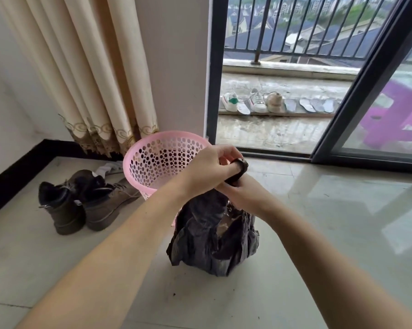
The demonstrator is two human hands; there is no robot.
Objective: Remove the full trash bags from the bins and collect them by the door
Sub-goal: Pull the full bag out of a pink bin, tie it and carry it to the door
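A black trash bag [212, 241] stands on the tiled floor in front of a pink perforated bin [162, 157]. The bin holds no bag and leans by the curtain. My left hand [207, 169] pinches the twisted top of the bag, with a strip of it wound round a finger. My right hand [240, 193] grips the bag's neck just below. A gap in the bag's side shows some of its contents.
A pair of brown boots [81, 200] sits on the floor left of the bin. A cream curtain [93, 74] hangs behind. The sliding balcony door [271, 148] is open straight ahead, with shoes and insoles [271, 103] laid outside and a purple stool [394, 119] behind the glass.
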